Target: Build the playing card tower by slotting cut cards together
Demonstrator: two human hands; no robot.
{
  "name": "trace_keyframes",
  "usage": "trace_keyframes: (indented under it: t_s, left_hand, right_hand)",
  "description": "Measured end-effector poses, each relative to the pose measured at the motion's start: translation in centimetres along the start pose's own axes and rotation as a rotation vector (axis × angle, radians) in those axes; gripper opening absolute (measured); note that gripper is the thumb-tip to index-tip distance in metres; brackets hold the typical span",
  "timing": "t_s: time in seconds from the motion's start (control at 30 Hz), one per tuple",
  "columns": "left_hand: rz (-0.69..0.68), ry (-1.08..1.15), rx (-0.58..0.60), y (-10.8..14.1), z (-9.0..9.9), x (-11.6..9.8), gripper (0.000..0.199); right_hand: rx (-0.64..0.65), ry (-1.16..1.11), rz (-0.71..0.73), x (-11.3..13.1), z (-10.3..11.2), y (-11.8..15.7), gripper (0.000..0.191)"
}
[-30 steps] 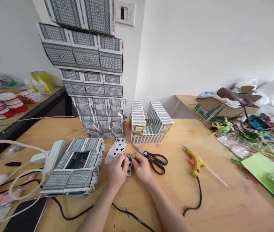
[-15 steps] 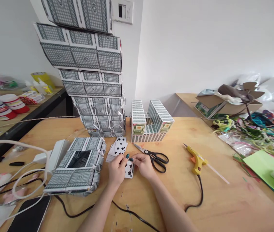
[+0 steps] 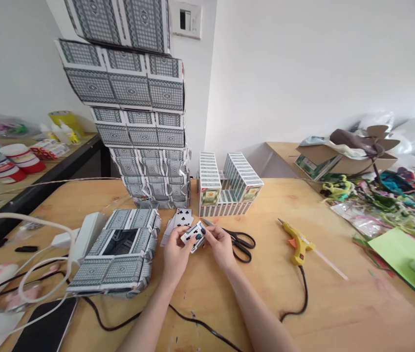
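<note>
A playing card with black clubs (image 3: 191,233) is held tilted between my two hands. My left hand (image 3: 176,253) grips its left side, and the fingers of my right hand (image 3: 220,244) pinch its right edge. Just behind my left hand lies a small fan of loose cards (image 3: 183,215). Black-handled scissors (image 3: 243,240) rest to the right, their blades partly hidden by my right hand. To the left of my hands lies a flat panel of folded cards (image 3: 119,266) with a dark rectangular opening.
A tall card structure (image 3: 137,129) rises at the back left, beside stacked card boxes (image 3: 229,188). A yellow glue gun (image 3: 297,242) lies right. Black cable crosses the front; a power strip (image 3: 88,234), phone (image 3: 46,325) and craft scraps (image 3: 405,195) lie around.
The card between my hands has moved up and away from me and is now tilted, showing more of its face. Both hands have shifted slightly forward with it.
</note>
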State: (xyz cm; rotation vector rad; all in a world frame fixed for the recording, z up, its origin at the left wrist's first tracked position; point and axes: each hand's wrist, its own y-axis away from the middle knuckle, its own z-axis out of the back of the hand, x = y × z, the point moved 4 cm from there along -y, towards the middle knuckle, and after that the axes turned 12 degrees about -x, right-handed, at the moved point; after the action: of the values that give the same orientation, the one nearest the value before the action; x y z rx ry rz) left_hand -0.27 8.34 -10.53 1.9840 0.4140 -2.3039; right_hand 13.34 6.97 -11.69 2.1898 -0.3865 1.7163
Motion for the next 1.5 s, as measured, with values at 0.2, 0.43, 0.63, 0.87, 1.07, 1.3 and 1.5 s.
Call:
trace_keyframes:
  t_s: [0.2, 0.43, 0.63, 0.87, 1.07, 1.3, 1.5]
  left_hand:
    - [0.056, -0.094, 0.054, -0.3, -0.1, 1.0, 0.020]
    - [0.045, -0.113, 0.127, 0.1, -0.4, 0.6, 0.020]
    - [0.128, 0.042, 0.009, 0.0, -0.3, 0.7, 0.028]
    - [0.224, 0.128, -0.030, -0.1, 0.2, 0.7, 0.026]
    - [0.130, -0.010, -0.019, -0.6, 0.7, 0.2, 0.021]
    - [0.069, -0.072, 0.049, -0.2, 0.5, -0.3, 0.019]
    - [-0.020, 0.036, 0.120, 0.6, -0.1, -1.0, 0.024]
  right_hand:
    - [0.017, 0.021, 0.014, 0.0, 0.0, 0.0, 0.026]
    - [0.028, 0.027, 0.051, 0.1, 0.3, -0.2, 0.026]
    - [0.016, -0.009, -0.018, -0.6, 0.5, -0.3, 0.024]
    - [0.077, 0.047, -0.077, -0.7, 0.5, -0.4, 0.028]
    - [0.238, 0.010, -0.119, -0.1, -0.6, 0.5, 0.031]
    - [0.364, -0.039, -0.253, 0.3, -1.0, 1.1, 0.030]
    - [0.235, -0.174, -0.305, -1.4, -1.1, 0.8, 0.035]
